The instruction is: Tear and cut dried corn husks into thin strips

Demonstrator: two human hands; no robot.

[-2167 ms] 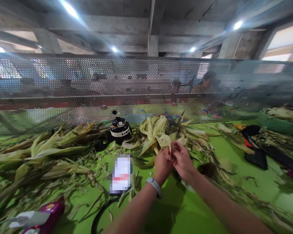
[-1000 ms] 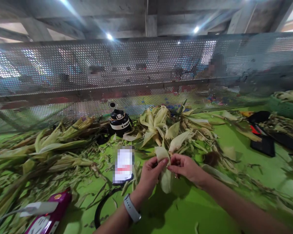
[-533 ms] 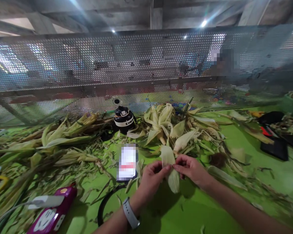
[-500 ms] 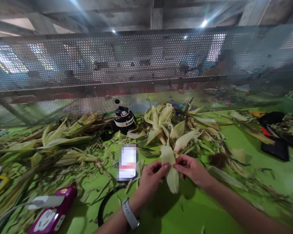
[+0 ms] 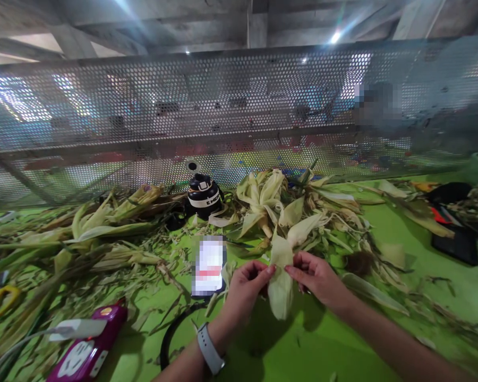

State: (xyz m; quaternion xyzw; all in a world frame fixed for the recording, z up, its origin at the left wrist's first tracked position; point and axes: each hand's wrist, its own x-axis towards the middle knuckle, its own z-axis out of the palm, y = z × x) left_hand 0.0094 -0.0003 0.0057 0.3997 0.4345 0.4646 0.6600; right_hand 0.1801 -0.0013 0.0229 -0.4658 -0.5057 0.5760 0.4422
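A pale green corn husk [image 5: 281, 297] stretches upright between my hands, its pointed tip toward the pile behind. My left hand [image 5: 247, 289] pinches its left edge between thumb and fingers. On the opposite edge, my right hand [image 5: 316, 278] pinches it the same way. Just beyond lies a heap of husks [image 5: 263, 196], some still joined at a stem base. A phone [image 5: 209, 265] with a lit, blurred screen rests left of my left hand.
A black bottle [image 5: 204, 196] stands behind the phone. More husks [image 5: 103, 223] spread over the left. A purple power bank [image 5: 90, 345] with a white plug and yellow-handled scissors [image 5: 2, 305] lie front left. A black object [image 5: 455, 244] lies right. A perforated metal screen [image 5: 223, 116] bounds the back.
The husk has been pulled flatter and wider between my hands, which have moved slightly apart. The whole view has shifted a little.
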